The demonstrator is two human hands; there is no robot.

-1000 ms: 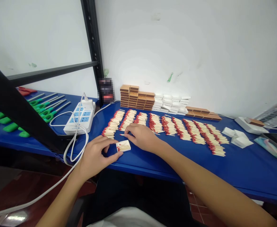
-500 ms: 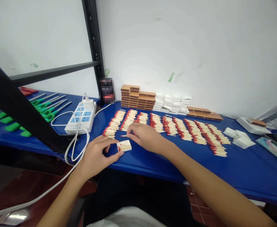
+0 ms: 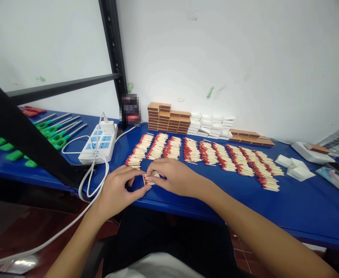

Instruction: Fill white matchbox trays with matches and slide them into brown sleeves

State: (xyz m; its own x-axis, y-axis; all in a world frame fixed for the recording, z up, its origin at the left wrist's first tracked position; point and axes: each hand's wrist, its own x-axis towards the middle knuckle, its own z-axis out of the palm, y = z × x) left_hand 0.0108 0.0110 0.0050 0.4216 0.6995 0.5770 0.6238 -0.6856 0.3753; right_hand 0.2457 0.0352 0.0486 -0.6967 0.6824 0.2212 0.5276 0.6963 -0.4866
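A small white matchbox tray (image 3: 148, 182) lies on the blue table near its front edge, with red-headed matches inside. My left hand (image 3: 116, 189) grips it from the left, thumb at the near side and fingertips at the far corner. Reaching over from the right, my right hand (image 3: 172, 175) has its thumb and fingers pinched together right over the tray, at the matches; its fingers hide part of the contents. Just beyond both hands, loose matches (image 3: 157, 146) lie in several slanting rows.
Behind the rows stand stacked brown matchbox sleeves (image 3: 168, 120) and white trays (image 3: 211, 125). More white trays (image 3: 298, 170) lie at the right. A white power strip (image 3: 98, 143) with cables sits left, beside a black shelf post (image 3: 114, 50) and green-handled tools (image 3: 49, 133).
My right hand has moved down and slightly left, from beyond the tray with a match pinched in its fingers to over the tray. My left hand stays around the tray.
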